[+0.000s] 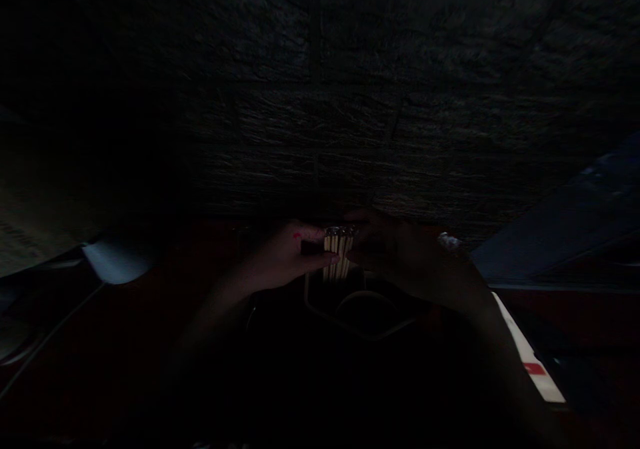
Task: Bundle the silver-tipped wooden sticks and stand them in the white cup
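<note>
In the dim middle of the head view is a bundle of thin pale sticks (338, 255) with darker, shiny upper ends. Their exact kind cannot be made out. From the left, my left hand (296, 249) closes on the bundle with thumb and fingers, and a small red mark shows on its skin. My right hand (385, 239) lies in deep shadow against the bundle's right side, its fingers bent around it. Below the sticks, the faint outline of a dark angular frame or tray (367, 335) can be seen, with a curved rim inside it.
A dark block-patterned wall (315, 115) rises just beyond my hands. To the left is a pale bluish-white piece (117, 259); to the right, a crumpled shiny scrap (449, 240) and a white strip with a red band (525, 352). A blue-grey slanted panel (560, 215) stands at far right.
</note>
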The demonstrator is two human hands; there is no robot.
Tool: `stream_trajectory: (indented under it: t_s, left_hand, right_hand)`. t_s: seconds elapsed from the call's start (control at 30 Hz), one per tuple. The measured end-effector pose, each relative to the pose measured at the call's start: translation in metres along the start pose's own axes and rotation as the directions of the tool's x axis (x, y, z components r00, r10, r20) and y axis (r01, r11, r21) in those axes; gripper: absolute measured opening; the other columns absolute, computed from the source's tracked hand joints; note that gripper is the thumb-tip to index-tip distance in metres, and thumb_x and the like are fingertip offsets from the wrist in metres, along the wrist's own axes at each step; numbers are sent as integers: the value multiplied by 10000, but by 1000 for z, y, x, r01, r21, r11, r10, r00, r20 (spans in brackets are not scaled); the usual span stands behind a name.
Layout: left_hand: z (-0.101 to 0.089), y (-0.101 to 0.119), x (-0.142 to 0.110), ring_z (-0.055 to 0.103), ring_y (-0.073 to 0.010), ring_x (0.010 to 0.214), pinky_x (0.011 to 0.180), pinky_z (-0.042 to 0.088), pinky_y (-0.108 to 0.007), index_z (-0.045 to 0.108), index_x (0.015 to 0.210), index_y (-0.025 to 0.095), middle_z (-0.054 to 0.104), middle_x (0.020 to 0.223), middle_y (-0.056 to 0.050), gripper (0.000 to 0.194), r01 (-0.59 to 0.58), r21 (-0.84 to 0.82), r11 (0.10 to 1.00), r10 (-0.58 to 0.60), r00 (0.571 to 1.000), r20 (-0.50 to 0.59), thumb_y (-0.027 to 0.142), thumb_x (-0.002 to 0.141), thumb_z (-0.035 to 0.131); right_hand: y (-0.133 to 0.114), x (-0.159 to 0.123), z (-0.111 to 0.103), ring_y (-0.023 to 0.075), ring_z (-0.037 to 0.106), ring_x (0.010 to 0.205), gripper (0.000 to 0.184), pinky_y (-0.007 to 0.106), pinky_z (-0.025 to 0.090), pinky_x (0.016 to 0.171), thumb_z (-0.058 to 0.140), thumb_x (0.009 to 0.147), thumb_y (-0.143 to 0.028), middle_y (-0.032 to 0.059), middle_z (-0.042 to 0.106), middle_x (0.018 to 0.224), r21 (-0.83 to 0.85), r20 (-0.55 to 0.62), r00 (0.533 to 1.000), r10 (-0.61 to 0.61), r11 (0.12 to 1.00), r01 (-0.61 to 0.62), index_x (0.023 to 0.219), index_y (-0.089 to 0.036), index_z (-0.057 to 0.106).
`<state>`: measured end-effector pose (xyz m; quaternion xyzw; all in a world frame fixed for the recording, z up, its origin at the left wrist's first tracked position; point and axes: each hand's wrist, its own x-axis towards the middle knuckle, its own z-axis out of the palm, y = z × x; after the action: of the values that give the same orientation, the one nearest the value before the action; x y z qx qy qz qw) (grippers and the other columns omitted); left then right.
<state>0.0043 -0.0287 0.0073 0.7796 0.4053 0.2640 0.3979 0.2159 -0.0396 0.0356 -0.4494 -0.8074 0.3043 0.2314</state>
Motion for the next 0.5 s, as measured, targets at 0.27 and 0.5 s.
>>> stream_trajectory:
  t_s: [0.27,0.5]
  left_hand:
    - [-4,-2,-2,682,-190,946,834,526,-292,707,1080,204,743,1015,-25,286,55,-30,998,-54,999,4,310,821,647]
    - [-5,2,-4,673,-202,1008,910,513,-318,712,1050,171,736,1067,-54,279,87,-11,996,-88,993,-75,319,826,635]
  right_hand:
    - [6,2,1,189,693,891,424,270,522,718,621,823,-224,37,724,1015,62,24,1000,10,998,-11,1235,-211,525]
    - [5,1,2,187,697,894,386,280,525,729,617,834,-216,31,727,1004,88,3,1000,23,996,-23,1213,-205,546]
